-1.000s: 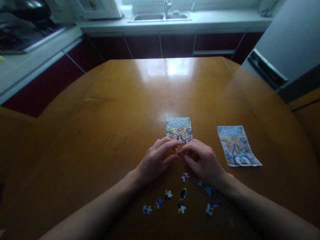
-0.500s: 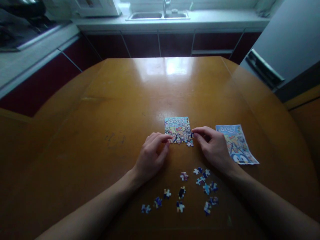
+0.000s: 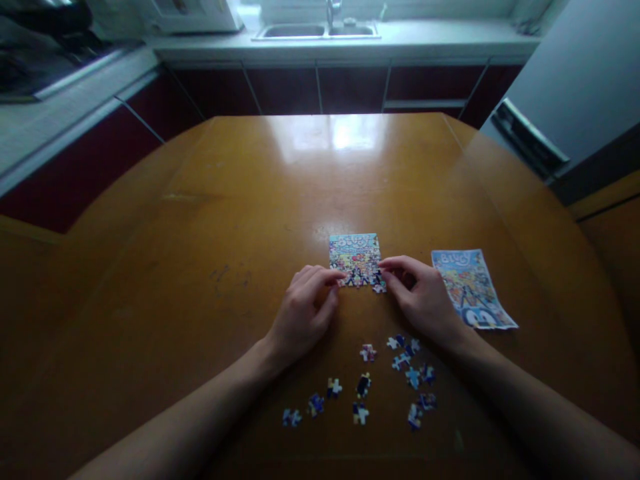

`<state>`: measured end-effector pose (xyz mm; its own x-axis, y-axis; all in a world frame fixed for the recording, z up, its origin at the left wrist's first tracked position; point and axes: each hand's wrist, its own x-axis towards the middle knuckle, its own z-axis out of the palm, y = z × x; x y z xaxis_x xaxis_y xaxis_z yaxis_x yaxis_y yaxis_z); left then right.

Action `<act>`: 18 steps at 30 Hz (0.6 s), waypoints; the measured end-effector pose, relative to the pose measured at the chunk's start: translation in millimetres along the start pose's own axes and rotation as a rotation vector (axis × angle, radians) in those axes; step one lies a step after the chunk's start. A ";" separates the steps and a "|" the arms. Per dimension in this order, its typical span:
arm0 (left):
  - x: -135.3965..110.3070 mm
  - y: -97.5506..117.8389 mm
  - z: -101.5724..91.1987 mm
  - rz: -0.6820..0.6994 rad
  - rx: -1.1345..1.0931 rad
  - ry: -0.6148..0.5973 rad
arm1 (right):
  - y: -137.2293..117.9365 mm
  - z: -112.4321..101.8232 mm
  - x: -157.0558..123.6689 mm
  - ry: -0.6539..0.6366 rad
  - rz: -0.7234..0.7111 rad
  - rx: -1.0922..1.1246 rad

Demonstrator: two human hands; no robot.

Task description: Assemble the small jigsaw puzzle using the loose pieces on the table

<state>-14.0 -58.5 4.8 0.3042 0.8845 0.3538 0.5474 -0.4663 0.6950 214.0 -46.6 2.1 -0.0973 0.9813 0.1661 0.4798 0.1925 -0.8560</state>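
Observation:
A partly assembled jigsaw puzzle (image 3: 355,257) with a colourful cartoon picture lies flat on the table. My left hand (image 3: 305,310) rests at its lower left corner, index fingertip on the edge and thumb a little apart from it. At the lower right edge, the thumb and index finger of my right hand (image 3: 423,293) pinch a small puzzle piece, largely hidden by the fingertips. Just below that, another puzzle piece (image 3: 379,289) juts out from the bottom right of the puzzle. Several loose puzzle pieces (image 3: 363,385) are scattered between my forearms.
To the right of my right hand lies a printed sheet (image 3: 473,283) with the same kind of cartoon picture, partly behind my wrist. Everything rests on a glossy wooden table (image 3: 240,180). Beyond it are a counter with a sink (image 3: 293,31) and, at the right, a fridge (image 3: 575,87).
My right hand has shifted slightly left, bringing its fingertips onto the puzzle's right edge. My left hand and the loose pieces stay where they were.

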 end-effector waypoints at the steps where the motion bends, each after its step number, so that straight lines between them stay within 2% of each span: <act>1: 0.1 -0.1 -0.1 -0.001 0.001 -0.002 | 0.1 0.0 -0.4 -0.006 0.007 0.002; 4: 0.3 -0.5 -0.3 0.000 0.009 -0.008 | -0.7 0.3 -1.1 -0.052 -0.023 0.009; 11: 0.6 0.3 -0.4 0.018 0.007 -0.001 | -2.7 5.3 -1.3 -0.119 -0.198 -0.097; 18: 0.8 -0.3 0.3 0.016 -0.002 0.006 | -2.8 -0.8 1.1 -0.052 -0.214 -0.192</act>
<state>-13.6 -57.6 4.7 0.3080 0.8770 0.3688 0.5411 -0.4803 0.6903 213.2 -46.1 5.1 -0.2562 0.9176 0.3039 0.5992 0.3975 -0.6949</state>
